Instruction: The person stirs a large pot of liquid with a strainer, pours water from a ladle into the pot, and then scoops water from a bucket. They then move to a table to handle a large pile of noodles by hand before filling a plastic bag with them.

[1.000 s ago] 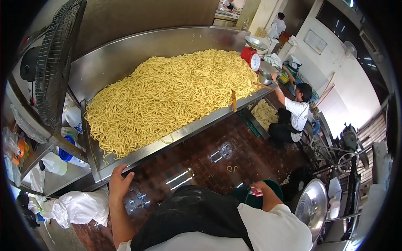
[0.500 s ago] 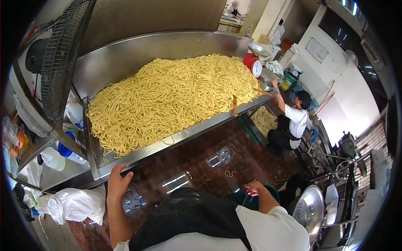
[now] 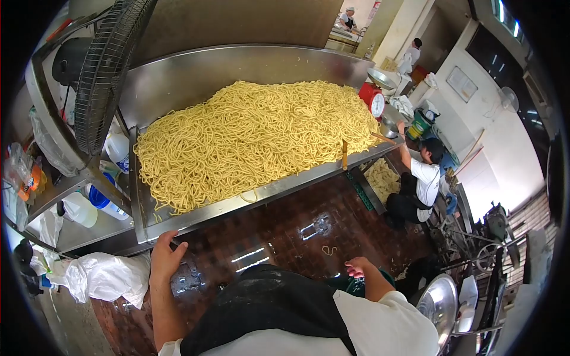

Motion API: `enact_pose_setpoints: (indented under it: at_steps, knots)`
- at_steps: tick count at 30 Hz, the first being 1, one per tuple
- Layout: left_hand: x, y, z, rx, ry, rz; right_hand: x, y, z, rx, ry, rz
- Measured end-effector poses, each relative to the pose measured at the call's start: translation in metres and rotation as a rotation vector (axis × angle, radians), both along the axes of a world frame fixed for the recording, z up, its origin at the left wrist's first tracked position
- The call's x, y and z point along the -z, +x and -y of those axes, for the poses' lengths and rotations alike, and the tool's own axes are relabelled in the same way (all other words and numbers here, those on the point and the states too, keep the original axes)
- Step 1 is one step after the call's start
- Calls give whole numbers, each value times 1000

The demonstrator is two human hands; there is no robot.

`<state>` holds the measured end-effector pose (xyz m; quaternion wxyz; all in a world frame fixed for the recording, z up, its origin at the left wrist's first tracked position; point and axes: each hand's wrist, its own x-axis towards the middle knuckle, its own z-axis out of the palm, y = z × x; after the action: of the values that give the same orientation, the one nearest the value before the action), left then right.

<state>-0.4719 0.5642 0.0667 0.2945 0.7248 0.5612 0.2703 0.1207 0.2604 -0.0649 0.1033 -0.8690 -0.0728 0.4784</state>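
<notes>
Noodles (image 3: 255,142) heaped in a steel tray (image 3: 199,217); left hand (image 3: 167,255) at its near rim, thumb spread from fingers; right hand (image 3: 358,268) near a green tub (image 3: 356,287), fingers loosely bent (whether they pinch anything, one cannot tell)

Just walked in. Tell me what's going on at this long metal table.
A person in a dark apron stands at the metal table, which bears a broad heap of yellow noodles. Their left hand is at the table's near edge, and their right hand is out over the floor; neither appears to hold anything. Farther along, a co-worker in a white shirt crouches at the table's far end, one arm raised toward a metal bowl near the red scale.
</notes>
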Motion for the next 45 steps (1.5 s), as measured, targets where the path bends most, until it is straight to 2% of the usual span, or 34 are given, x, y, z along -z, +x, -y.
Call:
enact_pose_setpoints:
  at_steps: [10,17,26,33,40,42,44,45]
  knots:
    - [2,-5,-2,10,-7,6,-14,-3,-15,-31,26,6]
    - [-5,-5,-13,35,-27,41,-27,7,8,69,11,42]
    - [10,-51,-46,80,8,53,-65,-49,27,214,68,146]
    - [6,-63,-68,113,2,7,-55,-54,40,222,-40,140]
    - [7,-45,-69,77,0,-38,-23,-2,-42,142,-19,-6]
    - [7,-42,-67,46,9,-63,-15,6,-85,90,106,61]
    - [0,-34,-70,48,17,-80,-24,8,-135,19,248,-69]
    - [-6,-30,-69,10,-48,-71,-38,-7,-160,29,309,4]
